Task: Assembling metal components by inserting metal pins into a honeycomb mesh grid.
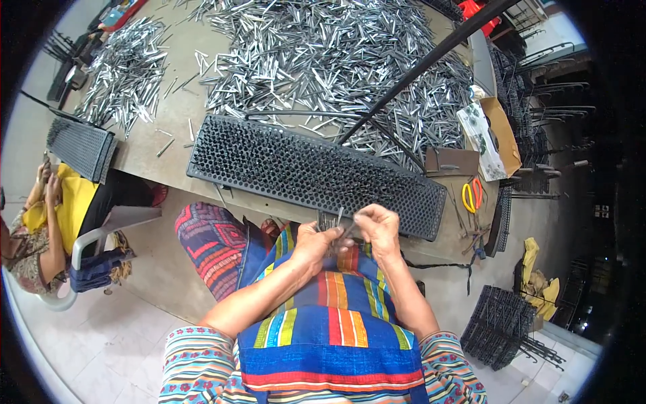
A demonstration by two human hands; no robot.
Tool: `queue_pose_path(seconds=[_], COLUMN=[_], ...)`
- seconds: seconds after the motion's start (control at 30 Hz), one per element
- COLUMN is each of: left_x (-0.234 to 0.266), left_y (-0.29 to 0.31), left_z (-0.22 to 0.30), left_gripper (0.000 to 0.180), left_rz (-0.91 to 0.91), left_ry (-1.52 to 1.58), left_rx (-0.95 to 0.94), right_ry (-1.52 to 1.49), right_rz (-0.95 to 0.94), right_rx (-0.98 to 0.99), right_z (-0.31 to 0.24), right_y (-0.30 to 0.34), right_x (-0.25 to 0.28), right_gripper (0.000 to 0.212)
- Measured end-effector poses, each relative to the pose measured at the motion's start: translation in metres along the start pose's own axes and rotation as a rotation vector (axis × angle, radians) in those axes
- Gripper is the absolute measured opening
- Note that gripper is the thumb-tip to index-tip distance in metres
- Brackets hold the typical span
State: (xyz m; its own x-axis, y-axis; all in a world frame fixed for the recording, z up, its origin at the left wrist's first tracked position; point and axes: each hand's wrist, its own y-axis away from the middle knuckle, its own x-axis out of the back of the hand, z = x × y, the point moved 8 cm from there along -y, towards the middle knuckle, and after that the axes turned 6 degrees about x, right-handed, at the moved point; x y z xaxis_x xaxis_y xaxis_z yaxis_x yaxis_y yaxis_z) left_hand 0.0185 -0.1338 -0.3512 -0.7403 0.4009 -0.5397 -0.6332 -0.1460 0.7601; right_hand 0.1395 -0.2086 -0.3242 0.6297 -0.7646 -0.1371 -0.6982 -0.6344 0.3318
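My left hand is closed around a small bunch of slim metal pieces, held just off the table's near edge. Beside it, my right hand has thumb and fingers pinched together at the bunch; a thin piece seems to be between them, but its tip is too small to make out. Right beyond both hands lies a long black rack full of round holes, tilted across the table edge. Dark slim pieces stand in many holes of its middle and right part.
A wide heap of loose metal pieces covers the table behind the rack; a smaller heap lies left. A dark bar slants overhead. Orange-handled scissors and an open carton are right. A co-worker sits left.
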Motion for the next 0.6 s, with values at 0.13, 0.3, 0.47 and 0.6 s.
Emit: queue_pose_path(seconds=[0.13,0.3,0.47,0.6], left_x=[0.015,0.016,0.007,0.019], left_y=[0.001,0.014,0.025,0.016], left_z=[-0.015,-0.041,-0.038,-0.032], left_gripper=[0.008,0.012,0.016,0.012], left_rz=[0.024,-0.106,-0.259,-0.207], left_ry=[-0.063,-0.187,-0.541,-0.430], left_rx=[0.104,0.146,0.016,-0.036], right_ry=[0.208,0.485,0.676,0.731], right_rz=[0.251,0.309,0.304,0.290], right_rx=[0.432,0.642,0.729,0.740], right_z=[-0.038,-0.058,-0.062,-0.066], right_y=[-0.003,-0.011,-0.007,-0.007], right_x=[0.019,0.010,0.005,-0.003], right_gripper=[0.002,0.004,0.007,0.008])
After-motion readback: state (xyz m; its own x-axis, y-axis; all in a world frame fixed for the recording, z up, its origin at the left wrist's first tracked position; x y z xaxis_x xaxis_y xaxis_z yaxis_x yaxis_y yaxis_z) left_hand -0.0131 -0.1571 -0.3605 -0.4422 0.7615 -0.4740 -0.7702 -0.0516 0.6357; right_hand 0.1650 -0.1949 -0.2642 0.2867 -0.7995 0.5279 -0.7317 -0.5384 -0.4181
